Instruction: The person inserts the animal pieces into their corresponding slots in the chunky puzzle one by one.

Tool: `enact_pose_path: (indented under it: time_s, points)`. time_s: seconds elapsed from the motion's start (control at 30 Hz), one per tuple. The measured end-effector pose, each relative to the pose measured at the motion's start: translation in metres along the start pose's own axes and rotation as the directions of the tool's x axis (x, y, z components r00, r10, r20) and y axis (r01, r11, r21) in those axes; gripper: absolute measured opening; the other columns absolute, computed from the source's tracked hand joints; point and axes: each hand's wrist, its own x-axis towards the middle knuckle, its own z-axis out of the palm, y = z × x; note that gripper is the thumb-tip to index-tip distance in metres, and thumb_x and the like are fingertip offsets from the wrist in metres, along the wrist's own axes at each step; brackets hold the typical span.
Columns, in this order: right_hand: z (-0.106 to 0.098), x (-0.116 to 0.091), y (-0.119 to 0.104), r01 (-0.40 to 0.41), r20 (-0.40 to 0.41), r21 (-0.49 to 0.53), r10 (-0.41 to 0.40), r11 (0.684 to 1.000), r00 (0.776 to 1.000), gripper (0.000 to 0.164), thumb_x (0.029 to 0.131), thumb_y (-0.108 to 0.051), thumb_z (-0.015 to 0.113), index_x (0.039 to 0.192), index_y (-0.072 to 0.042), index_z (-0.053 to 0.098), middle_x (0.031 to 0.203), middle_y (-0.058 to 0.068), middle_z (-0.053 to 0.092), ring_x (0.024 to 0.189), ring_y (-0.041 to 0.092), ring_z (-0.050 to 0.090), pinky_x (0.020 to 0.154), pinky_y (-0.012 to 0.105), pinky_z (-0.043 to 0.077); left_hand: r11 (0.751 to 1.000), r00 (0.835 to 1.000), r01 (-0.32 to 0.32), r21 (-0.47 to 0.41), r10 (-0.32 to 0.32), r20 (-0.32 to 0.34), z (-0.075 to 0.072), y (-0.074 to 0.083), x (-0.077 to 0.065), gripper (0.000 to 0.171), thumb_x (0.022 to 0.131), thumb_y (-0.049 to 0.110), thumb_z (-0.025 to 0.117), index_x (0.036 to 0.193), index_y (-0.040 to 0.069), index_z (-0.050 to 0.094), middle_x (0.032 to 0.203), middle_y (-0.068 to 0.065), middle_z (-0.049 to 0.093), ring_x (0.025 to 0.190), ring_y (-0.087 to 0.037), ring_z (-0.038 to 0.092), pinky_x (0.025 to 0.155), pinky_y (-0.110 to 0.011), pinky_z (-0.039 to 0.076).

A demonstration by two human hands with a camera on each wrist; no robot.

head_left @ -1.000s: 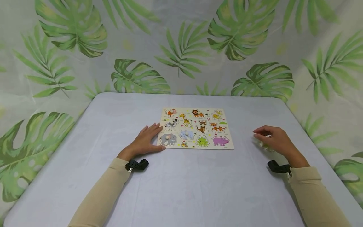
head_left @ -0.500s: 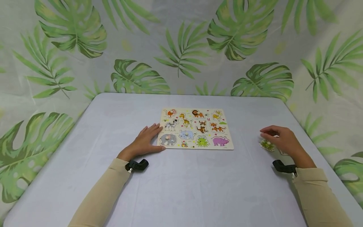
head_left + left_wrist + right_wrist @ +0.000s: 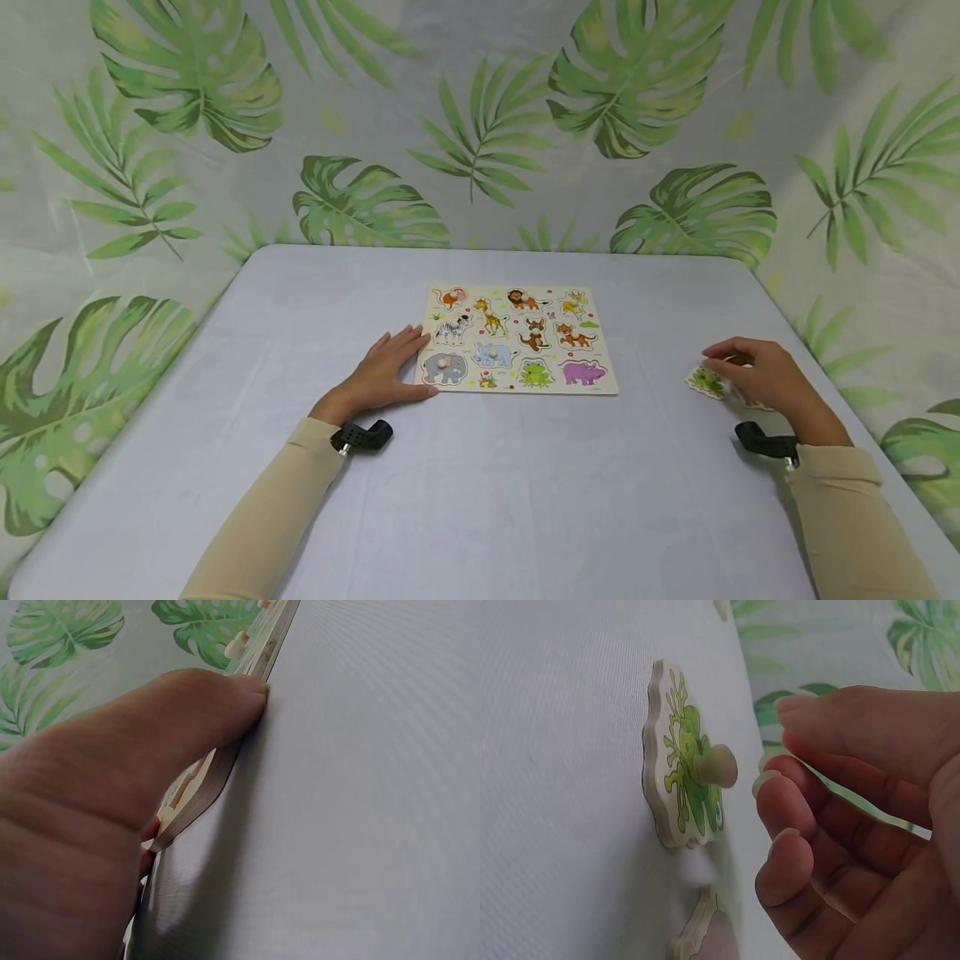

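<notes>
A wooden animal knob puzzle board (image 3: 517, 337) lies flat on the table. My left hand (image 3: 386, 368) rests at its left edge, fingers spread; in the left wrist view the thumb (image 3: 202, 712) touches the board's side (image 3: 217, 780). To the right of the board, a frog puzzle piece (image 3: 707, 383) with a round knob (image 3: 716, 766) lies face up on the cloth. My right hand (image 3: 757, 375) hovers over and beside it, fingers loosely curled, holding nothing and apart from the knob. A pinkish-purple piece (image 3: 716, 930) is partly hidden beneath that hand.
A white cloth (image 3: 480, 483) covers the table. Behind and at the sides hangs a curtain (image 3: 480, 125) printed with green leaves. A black wrist camera mount (image 3: 765, 440) sits on the right wrist and another camera mount (image 3: 363, 436) on the left.
My right hand has moved to the right, uncovering the frog piece and a bit of another piece. The left hand and the board have stayed still.
</notes>
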Motion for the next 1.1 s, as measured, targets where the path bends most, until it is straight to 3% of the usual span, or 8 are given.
enact_pose_path:
  time_s: [0.13,0.63,1.1]
  points:
    - [-0.0011,-0.0002,0.0042,-0.033,0.052,0.038,0.031,0.999,0.998,0.039,0.094,-0.036,0.063,0.116,-0.004,0.065,0.102,0.02,0.066,0.051,0.02,0.054,0.042,0.03,0.043,1.0,1.0,0.005,0.0,-0.005,0.005,0.0001,0.0001,-0.001,0.094,0.08,0.054,0.071,0.152,0.01,0.031,0.159,-0.007,0.021,0.148,-0.022,0.011,0.119,-0.041,0.001]
    - [-0.0053,-0.0022,0.0036,-0.09,0.138,0.058,0.082,0.994,0.987,0.04,0.092,-0.034,0.066,0.114,0.0,0.065,0.099,0.017,0.067,0.057,0.02,0.055,0.048,0.03,0.047,1.0,1.0,0.008,0.009,-0.008,0.011,0.0008,-0.0009,0.0004,0.094,0.08,0.055,0.07,0.152,0.01,0.03,0.16,-0.007,0.02,0.148,-0.021,0.01,0.119,-0.041,0.001]
    - [-0.0021,-0.0023,0.0083,-0.056,0.146,0.058,0.047,0.997,0.988,0.036,0.091,-0.032,0.067,0.11,-0.001,0.067,0.091,0.01,0.069,0.058,0.017,0.054,0.049,0.03,0.048,1.0,1.0,-0.005,0.001,0.005,-0.001,0.0017,-0.0012,0.0004,0.094,0.079,0.055,0.07,0.151,0.009,0.031,0.159,-0.008,0.022,0.148,-0.023,0.012,0.119,-0.042,0.002]
